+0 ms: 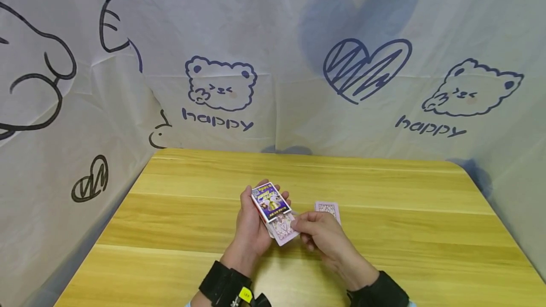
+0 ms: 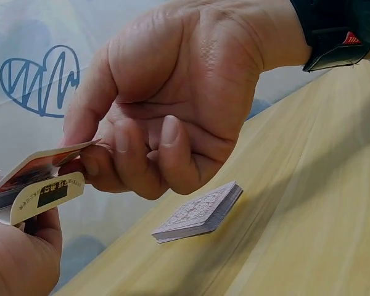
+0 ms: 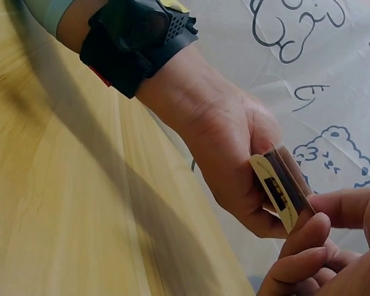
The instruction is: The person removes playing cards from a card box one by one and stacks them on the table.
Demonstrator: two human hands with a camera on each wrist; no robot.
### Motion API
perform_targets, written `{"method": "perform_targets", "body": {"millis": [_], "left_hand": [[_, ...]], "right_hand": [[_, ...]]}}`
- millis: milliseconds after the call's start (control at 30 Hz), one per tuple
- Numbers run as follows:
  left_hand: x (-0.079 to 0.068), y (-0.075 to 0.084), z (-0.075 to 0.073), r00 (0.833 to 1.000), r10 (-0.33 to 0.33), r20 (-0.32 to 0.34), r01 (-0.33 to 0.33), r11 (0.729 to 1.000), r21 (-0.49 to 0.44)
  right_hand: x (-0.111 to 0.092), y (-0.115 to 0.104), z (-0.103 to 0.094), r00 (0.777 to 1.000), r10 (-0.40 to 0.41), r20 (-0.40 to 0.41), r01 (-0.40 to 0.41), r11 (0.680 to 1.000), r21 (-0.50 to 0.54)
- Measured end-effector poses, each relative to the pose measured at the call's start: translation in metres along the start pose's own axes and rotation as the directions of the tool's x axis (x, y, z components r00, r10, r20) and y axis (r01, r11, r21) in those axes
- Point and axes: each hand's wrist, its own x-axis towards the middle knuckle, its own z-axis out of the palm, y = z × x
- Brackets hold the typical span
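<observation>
My left hand (image 1: pixel 251 224) grips a playing card box (image 1: pixel 271 201) with a purple printed face, fingers and thumb along its sides. From its near end juts a playing card (image 1: pixel 282 230) with a pink patterned back; how many cards lie under it I cannot tell. My right hand (image 1: pixel 326 236) pinches this card at its right edge between thumb and forefinger. Both wrist views show the box's end open, with a pale rounded flap (image 2: pixel 49 198) bearing a dark printed label. On the table, just beyond my right hand, lies a stack of playing cards (image 2: pixel 198 213), backs up.
The wooden table (image 1: pixel 179 203) has rounded far corners. White cloth (image 1: pixel 290 108) with drawn bears and hearts hangs behind it and at the sides. Black straps (image 1: pixel 230 285) with small devices sit on both wrists.
</observation>
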Motion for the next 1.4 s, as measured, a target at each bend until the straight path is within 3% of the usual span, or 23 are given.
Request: {"method": "perform_targets", "body": {"millis": [167,467,933,1033,1200,1267,1400], "left_hand": [[0.0,0.0,0.0,1.0,-0.004,0.006,0.004,1.0,0.001],[-0.001,-0.002,0.0,0.999,-0.038,0.011,0.038,0.999,0.023],[0.004,0.005,-0.005,1.0,-0.016,-0.021,0.016,1.0,-0.006],[0.005,0.008,-0.007,0.999,-0.001,-0.05,0.001,1.0,-0.007],[0.007,0.014,-0.01,0.988,0.027,-0.153,-0.033,0.999,-0.032],[0.009,0.016,-0.012,0.978,0.031,-0.208,-0.041,0.998,-0.043],[0.011,0.02,-0.014,0.965,0.024,-0.261,-0.043,0.997,-0.064]], "right_hand": [[0.0,-0.001,-0.003,1.0,0.007,0.028,-0.006,1.0,-0.029],[0.003,0.001,-0.004,1.0,0.01,0.004,-0.01,0.995,-0.097],[-0.001,0.0,-0.009,0.996,0.011,0.093,-0.001,0.994,-0.108],[-0.005,-0.001,-0.012,0.991,0.006,0.13,0.007,0.995,-0.103],[-0.009,-0.004,-0.024,0.987,0.006,0.163,0.011,0.994,-0.105],[-0.008,-0.005,-0.032,0.99,0.009,0.14,0.007,0.993,-0.115],[-0.003,-0.009,-0.052,1.0,0.007,0.011,-0.005,0.99,-0.141]]}}
